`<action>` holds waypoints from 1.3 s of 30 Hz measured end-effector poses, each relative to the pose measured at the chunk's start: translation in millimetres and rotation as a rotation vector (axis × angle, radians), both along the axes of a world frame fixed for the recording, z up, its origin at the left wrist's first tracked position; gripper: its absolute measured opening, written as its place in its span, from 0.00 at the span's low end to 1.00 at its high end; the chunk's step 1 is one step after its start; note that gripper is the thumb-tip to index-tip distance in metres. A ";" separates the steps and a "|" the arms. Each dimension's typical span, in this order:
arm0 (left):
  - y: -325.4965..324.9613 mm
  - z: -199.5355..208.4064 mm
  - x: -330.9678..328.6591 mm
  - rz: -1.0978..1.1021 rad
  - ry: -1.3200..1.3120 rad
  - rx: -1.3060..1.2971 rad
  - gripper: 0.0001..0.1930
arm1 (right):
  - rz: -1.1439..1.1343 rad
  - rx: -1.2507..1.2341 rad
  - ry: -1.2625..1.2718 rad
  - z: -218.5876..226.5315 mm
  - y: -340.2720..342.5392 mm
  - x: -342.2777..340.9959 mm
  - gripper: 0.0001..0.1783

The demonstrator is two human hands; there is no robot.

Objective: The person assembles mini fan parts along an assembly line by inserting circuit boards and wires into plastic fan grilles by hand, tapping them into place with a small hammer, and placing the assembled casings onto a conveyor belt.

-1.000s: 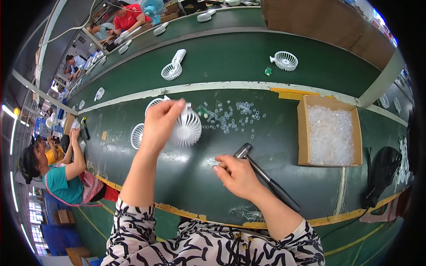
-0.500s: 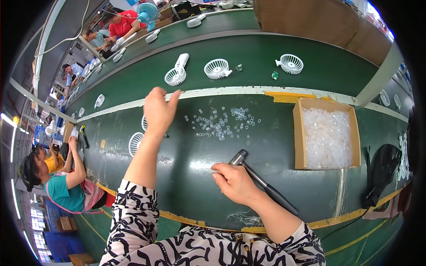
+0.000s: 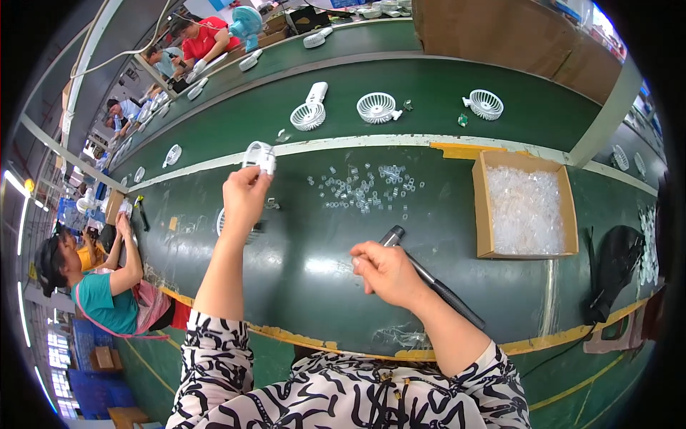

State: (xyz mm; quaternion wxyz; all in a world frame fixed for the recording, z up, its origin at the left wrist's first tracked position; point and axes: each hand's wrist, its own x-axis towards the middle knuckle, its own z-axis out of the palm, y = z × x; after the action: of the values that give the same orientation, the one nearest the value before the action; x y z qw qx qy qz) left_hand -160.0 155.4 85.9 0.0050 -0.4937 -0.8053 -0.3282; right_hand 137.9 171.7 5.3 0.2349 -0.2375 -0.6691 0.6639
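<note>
My left hand (image 3: 244, 201) pinches a white round fan cage (image 3: 259, 154) and holds it up near the far edge of the bench. Another white fan cage (image 3: 221, 223) lies on the bench, partly hidden behind that hand. Closed over the middle of the bench, my right hand (image 3: 391, 275) has thumb and forefinger together; whatever they hold, if anything, is too small to make out. A hammer (image 3: 449, 293) with a dark handle lies beside and partly behind it. Beyond are scattered small clear tube pieces (image 3: 363, 191).
A cardboard box (image 3: 484, 222) full of clear pieces stands at right, near a black object (image 3: 620, 264). Past the bench edge, a green conveyor (image 3: 429, 86) carries white fan parts (image 3: 377, 107) and small green boards (image 3: 462, 121). Another person (image 3: 107, 293) sits at left near pliers (image 3: 142, 213).
My left hand has taken up a fan cage and turned, drawing back slightly toward me. Fan parts on the conveyor appear a little further right. My right hand stays near the hammer.
</note>
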 end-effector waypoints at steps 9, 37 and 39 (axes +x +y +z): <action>-119.4 -21.5 105.2 -0.597 0.003 0.008 0.12 | -0.081 -0.369 0.211 -5.9 17.8 -2.4 0.14; -152.9 -56.2 146.8 -0.280 -0.166 0.117 0.27 | -0.048 0.071 -0.205 25.7 -77.9 0.6 0.08; -151.1 -56.2 147.7 -0.280 -0.156 0.113 0.28 | -0.044 0.035 -0.216 24.7 -80.3 1.0 0.09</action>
State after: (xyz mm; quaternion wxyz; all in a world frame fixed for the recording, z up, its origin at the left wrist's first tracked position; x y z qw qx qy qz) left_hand -12.3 4.3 29.7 -0.0754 -0.5730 -0.7068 -0.4079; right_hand 138.9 91.4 30.1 0.1798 -0.3181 -0.6966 0.6174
